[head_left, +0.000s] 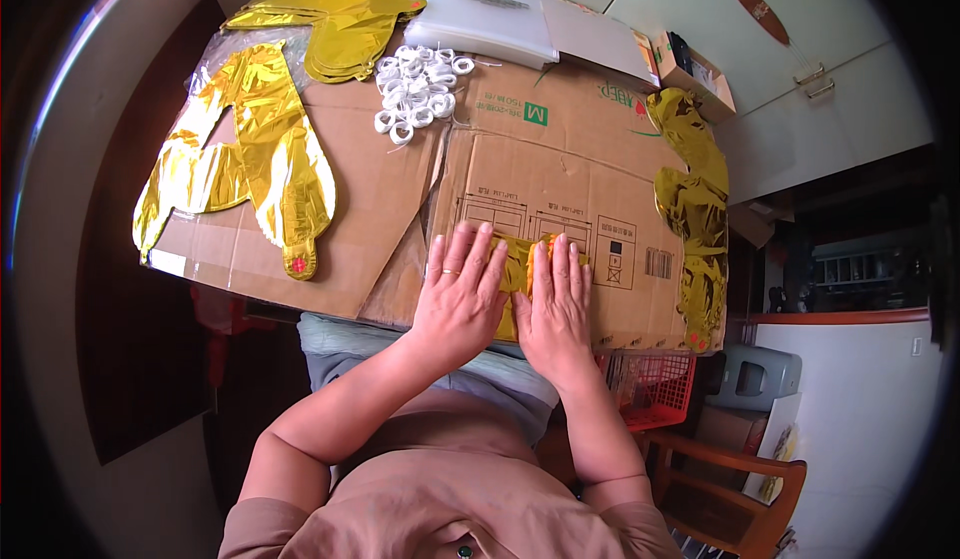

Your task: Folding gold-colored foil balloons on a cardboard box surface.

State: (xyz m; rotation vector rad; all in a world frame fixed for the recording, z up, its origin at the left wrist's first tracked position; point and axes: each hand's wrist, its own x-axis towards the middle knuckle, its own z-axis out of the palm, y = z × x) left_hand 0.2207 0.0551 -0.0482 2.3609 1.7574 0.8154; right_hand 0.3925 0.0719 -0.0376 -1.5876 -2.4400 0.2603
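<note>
A folded piece of gold foil balloon [514,267] lies on the cardboard near the table's front edge. My left hand [462,294] rests flat on its left part, fingers stretched and a ring on one of them. Beside it, my right hand [557,309] presses down flat over the right part, fingers also extended. Both palms hide much of the foil, and an orange-gold edge shows between them. To the left is a flat, A-shaped gold foil balloon [285,149]. Along the right edge lies another gold foil balloon [692,209] with a curved outline.
Cardboard [560,169] covers the table. Towards the back are stacked gold foil balloons [350,39], a pile of white ribbon coils [415,89], translucent plastic bags [480,19] and a small open box [695,74]. A red basket [650,389] and wooden chair [740,489] stand at the right.
</note>
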